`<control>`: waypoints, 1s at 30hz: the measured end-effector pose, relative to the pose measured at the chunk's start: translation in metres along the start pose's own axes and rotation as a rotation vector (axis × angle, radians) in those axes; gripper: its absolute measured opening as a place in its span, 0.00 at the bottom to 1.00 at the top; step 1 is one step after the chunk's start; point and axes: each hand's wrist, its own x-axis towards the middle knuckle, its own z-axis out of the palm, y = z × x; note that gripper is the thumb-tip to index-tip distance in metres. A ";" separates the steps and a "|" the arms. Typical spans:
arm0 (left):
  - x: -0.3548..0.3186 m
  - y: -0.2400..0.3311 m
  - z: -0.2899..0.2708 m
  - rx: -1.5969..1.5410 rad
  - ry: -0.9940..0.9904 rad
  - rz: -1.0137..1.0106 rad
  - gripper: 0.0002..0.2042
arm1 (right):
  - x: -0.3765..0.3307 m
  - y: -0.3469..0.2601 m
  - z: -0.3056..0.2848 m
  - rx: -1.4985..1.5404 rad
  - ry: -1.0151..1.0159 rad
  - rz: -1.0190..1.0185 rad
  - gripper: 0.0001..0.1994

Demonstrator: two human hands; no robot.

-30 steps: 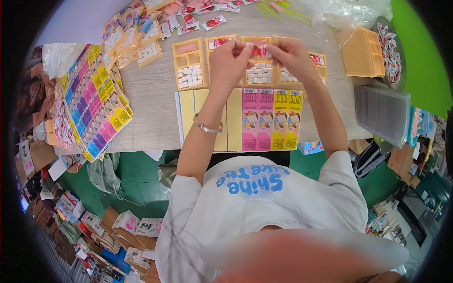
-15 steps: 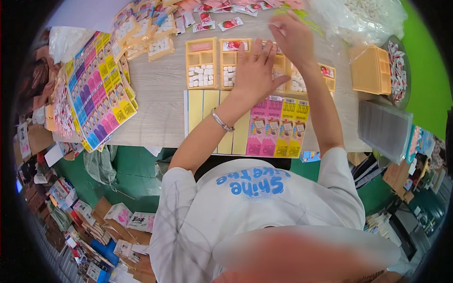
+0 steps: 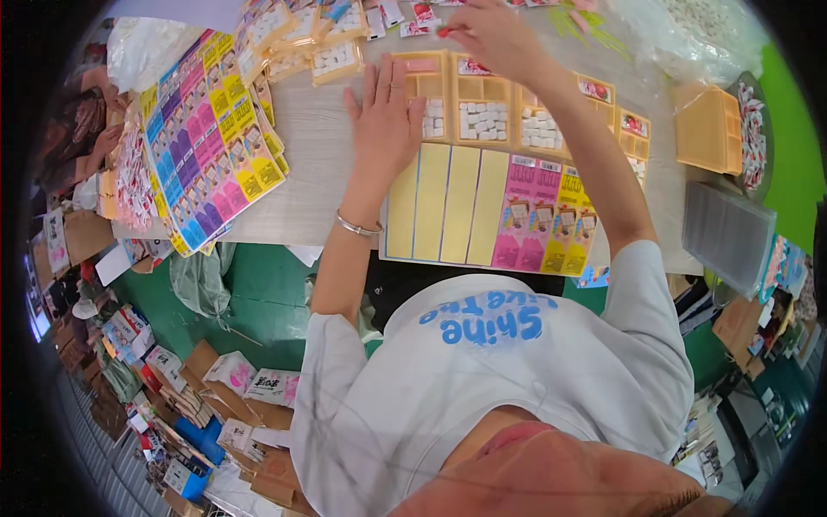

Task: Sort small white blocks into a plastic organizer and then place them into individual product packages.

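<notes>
Several pale yellow compartment trays (image 3: 487,89) stand in a row, with small white blocks in their large compartments. Pink or red-and-white packets lie in the far slots of several. My left hand (image 3: 388,116) lies flat, fingers stretched out, over the left end of the row and partly hides the leftmost tray. Beyond the row, my right hand (image 3: 495,39) pinches a small red sachet (image 3: 445,33), only a bit of it showing at the fingertips. My right forearm covers part of the trays. In front lies a sheet (image 3: 431,207) with plain yellow strips and pink and yellow printed cards.
Colourful printed sheets (image 3: 207,138) are stacked at left, near filled trays (image 3: 336,59) and another person's arm (image 3: 99,142). At right are nested empty trays (image 3: 702,129), a bag of white blocks (image 3: 689,34), a bowl of sachets (image 3: 752,142) and a clear plastic box (image 3: 732,233).
My left hand has moved from over the middle trays to the row's left end. My right hand has reached farther away and leftward, toward the loose sachets. The whole view has shifted.
</notes>
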 end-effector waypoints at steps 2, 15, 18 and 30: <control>0.000 0.004 0.002 -0.016 0.014 0.023 0.32 | -0.002 -0.013 0.020 -0.177 0.064 -0.313 0.11; 0.005 0.016 -0.011 0.052 -0.037 0.085 0.34 | -0.047 -0.033 0.043 -0.290 0.216 -0.224 0.09; 0.007 0.020 -0.005 0.027 -0.051 0.109 0.34 | -0.052 -0.028 0.043 -0.271 0.276 -0.265 0.09; 0.006 0.032 -0.008 0.053 -0.229 0.148 0.38 | -0.222 0.049 -0.171 -0.118 0.703 0.357 0.14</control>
